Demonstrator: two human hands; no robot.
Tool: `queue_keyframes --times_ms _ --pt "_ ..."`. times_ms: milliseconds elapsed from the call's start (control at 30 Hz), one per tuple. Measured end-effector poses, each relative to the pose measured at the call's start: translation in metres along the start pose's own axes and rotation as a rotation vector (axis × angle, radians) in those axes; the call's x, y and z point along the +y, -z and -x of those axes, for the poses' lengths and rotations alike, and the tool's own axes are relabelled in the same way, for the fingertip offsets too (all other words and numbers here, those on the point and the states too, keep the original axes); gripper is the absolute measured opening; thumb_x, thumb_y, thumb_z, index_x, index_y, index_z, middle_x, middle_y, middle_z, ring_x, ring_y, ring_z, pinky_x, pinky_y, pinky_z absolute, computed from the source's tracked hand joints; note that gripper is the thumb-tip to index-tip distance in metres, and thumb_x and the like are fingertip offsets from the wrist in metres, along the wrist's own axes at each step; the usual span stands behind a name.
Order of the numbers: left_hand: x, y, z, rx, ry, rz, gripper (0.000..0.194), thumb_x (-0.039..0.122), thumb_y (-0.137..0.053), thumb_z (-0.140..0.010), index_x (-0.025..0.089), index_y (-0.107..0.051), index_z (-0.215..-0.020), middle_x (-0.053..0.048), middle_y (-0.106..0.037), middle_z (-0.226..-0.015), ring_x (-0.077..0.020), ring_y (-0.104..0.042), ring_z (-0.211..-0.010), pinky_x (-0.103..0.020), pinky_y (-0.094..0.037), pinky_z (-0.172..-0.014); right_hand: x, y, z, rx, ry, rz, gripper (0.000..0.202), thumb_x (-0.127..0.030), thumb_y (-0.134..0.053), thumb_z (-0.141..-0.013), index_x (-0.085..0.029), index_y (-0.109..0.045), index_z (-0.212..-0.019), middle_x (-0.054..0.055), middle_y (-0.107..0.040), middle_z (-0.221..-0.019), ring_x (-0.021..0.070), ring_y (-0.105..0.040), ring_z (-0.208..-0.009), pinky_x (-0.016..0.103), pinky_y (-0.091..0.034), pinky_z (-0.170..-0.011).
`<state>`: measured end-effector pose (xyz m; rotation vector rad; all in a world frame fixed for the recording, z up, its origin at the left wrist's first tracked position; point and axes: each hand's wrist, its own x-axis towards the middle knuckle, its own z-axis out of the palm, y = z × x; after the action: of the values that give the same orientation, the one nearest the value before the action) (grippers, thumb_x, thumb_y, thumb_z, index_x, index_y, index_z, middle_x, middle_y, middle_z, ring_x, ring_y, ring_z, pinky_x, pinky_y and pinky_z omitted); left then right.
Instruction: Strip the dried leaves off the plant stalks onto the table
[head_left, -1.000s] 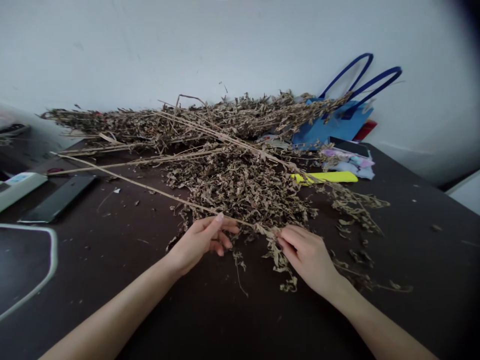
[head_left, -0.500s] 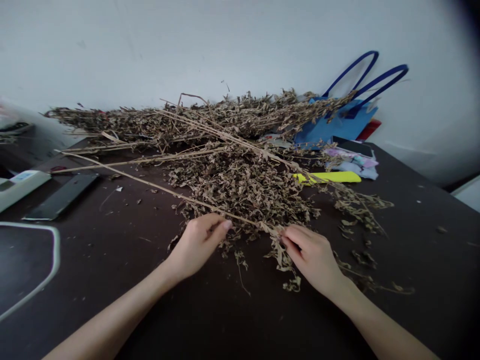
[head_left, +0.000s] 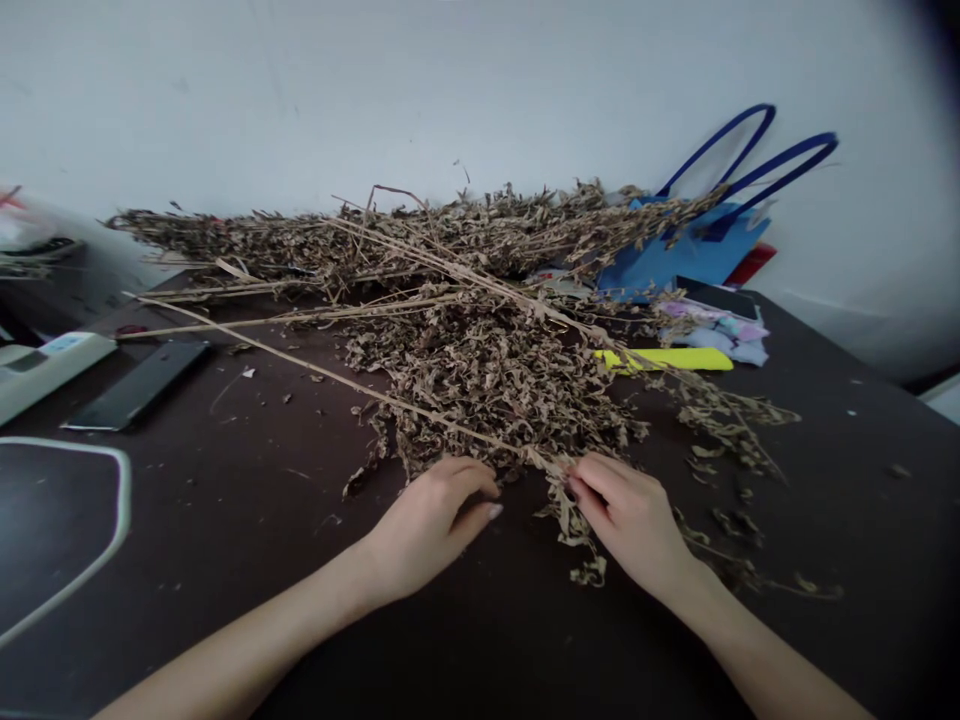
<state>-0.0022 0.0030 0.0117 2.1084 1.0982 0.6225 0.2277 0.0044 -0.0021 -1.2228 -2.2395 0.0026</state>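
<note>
A long dried plant stem (head_left: 330,376) slants from the table's left side down to my right hand (head_left: 626,505), which pinches it at its leafy end. Curled dry leaves (head_left: 574,525) hang from the stem beside those fingers. My left hand (head_left: 435,515) is just below the stem, its thumb and fingertips apart with nothing seen between them. Right behind both hands lies a loose heap of crumpled dry leaves (head_left: 495,370), and the stem crosses over its front part.
A thick bundle of dried plants (head_left: 450,235) lies along the wall. Around the dark table (head_left: 247,520) are a blue bag (head_left: 675,255), a yellow strip-like object (head_left: 682,359), a black phone (head_left: 142,385), a power strip (head_left: 60,365) and a white cable (head_left: 121,500).
My left hand has moved down and slightly right, away from the stem, and its fingers have spread. A small leafy sprig below it no longer shows. My right hand keeps its pinch.
</note>
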Motion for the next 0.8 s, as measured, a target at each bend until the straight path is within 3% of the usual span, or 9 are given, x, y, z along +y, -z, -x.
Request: queue_keyframes --times_ms 233,467,633,800 --pt "0.000 0.002 -0.003 0.061 0.245 0.508 0.023 0.033 -0.055 -0.083 0.015 -0.060 -0.095 -0.005 -0.063 -0.079 -0.0140 -0.057 -0.066 -0.024 -0.045 -0.056 0.002 -0.004 0.004 -0.030 0.008 0.009 0.022 -0.018 -0.041 -0.090 -0.016 -0.055 -0.073 0.002 -0.055 -0.069 0.0111 -0.052 -0.063 0.023 -0.040 -0.060" --pt "-0.006 -0.004 -0.010 0.061 0.440 0.963 0.029 0.037 -0.055 -0.083 0.011 -0.062 -0.093 -0.008 -0.064 -0.085 -0.0113 -0.056 -0.064 -0.021 -0.040 -0.050 -0.002 -0.007 0.007 -0.040 0.041 0.018 0.018 -0.018 -0.043 -0.090 -0.018 -0.061 -0.091 0.004 -0.061 -0.086 0.0125 -0.057 -0.075 0.024 -0.045 -0.067" --pt "-0.006 -0.009 -0.009 0.035 0.492 1.129 0.027 0.036 -0.058 -0.082 0.009 -0.063 -0.083 -0.005 -0.062 -0.077 -0.0087 -0.054 -0.060 -0.019 -0.037 -0.048 -0.007 -0.006 0.008 -0.018 0.103 0.040 0.018 -0.014 -0.044 -0.089 -0.017 -0.061 -0.095 0.006 -0.061 -0.089 0.0148 -0.057 -0.080 0.027 -0.046 -0.071" --pt "-0.005 -0.011 -0.009 0.025 0.504 1.141 0.027 0.037 -0.059 -0.081 0.011 -0.061 -0.073 -0.001 -0.058 -0.061 -0.0074 -0.050 -0.051 -0.019 -0.034 -0.046 -0.014 -0.005 0.007 -0.012 0.152 0.044 0.020 -0.011 -0.043 -0.088 -0.015 -0.062 -0.093 0.007 -0.061 -0.085 0.0152 -0.056 -0.077 0.029 -0.046 -0.069"
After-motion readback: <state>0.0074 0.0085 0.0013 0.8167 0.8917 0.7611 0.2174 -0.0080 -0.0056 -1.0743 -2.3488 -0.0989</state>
